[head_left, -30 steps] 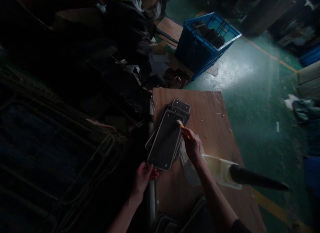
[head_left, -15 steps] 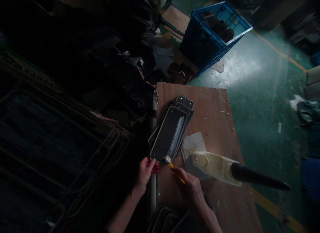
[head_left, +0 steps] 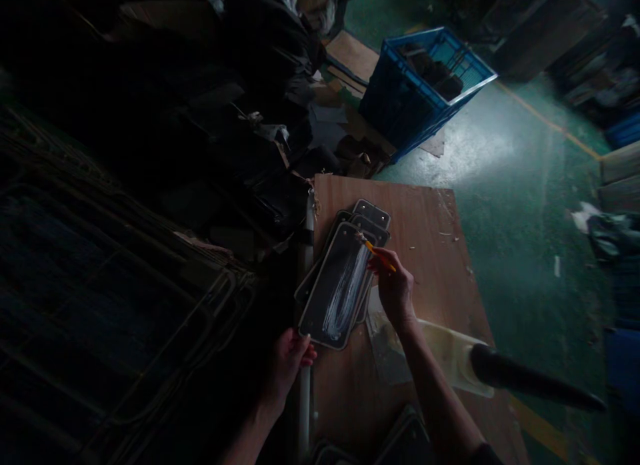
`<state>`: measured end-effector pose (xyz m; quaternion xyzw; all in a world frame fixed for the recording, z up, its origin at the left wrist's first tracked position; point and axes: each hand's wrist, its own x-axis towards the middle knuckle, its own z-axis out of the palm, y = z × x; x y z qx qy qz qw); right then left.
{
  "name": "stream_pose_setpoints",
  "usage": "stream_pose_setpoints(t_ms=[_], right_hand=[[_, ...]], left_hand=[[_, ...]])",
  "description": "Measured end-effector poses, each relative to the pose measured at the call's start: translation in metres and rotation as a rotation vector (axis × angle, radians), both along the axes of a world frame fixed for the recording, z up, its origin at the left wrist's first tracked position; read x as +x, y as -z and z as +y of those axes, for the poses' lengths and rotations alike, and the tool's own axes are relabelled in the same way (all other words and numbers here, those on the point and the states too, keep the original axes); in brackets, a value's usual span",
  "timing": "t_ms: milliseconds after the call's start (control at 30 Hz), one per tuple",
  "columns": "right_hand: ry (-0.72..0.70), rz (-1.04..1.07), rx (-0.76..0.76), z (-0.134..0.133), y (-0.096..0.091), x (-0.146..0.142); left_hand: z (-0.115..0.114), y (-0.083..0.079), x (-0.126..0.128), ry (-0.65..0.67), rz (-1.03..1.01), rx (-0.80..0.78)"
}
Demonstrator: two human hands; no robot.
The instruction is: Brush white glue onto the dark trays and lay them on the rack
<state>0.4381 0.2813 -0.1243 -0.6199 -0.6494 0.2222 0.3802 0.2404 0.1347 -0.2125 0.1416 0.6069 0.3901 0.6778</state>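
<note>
A dark rectangular panel (head_left: 333,288) with rounded corners lies on top of a small stack on a wooden board (head_left: 425,252). White streaks run down the panel's middle. My right hand (head_left: 395,288) holds a small orange-handled brush (head_left: 375,248), its bristles touching the panel's far end. My left hand (head_left: 289,358) grips the panel's near corner at the board's left edge. More panels (head_left: 373,215) of the same kind stick out beneath the top one.
A cream container with a dark handle (head_left: 480,368) lies on a sheet at the board's right. A blue crate (head_left: 420,85) with dark parts stands on the green floor beyond. Dark clutter and framed stacks fill the left. More panels lie at the near edge.
My right hand has carried the brush from the panel's near end back up to its far end. More white streaks show on the panel. My left hand stays on the near corner.
</note>
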Motion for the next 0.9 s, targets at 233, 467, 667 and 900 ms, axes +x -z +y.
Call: stream_pose_setpoints(t_ms=[233,467,667,900], right_hand=[[-0.176,-0.189,0.011,0.004,0.013,-0.024],[-0.396,-0.062,-0.383,-0.064,-0.009,-0.022],[-0.169,0.009,-0.277,-0.041,-0.01,-0.02],[-0.399,-0.136,-0.234,-0.116,-0.001,-0.049]], left_hand=[[0.002,0.0,-0.003,-0.034,-0.007,0.016],[0.002,-0.004,-0.005,-0.046,-0.007,0.014],[0.001,-0.003,-0.009,-0.035,-0.034,0.007],[0.001,-0.005,-0.01,-0.083,-0.057,0.008]])
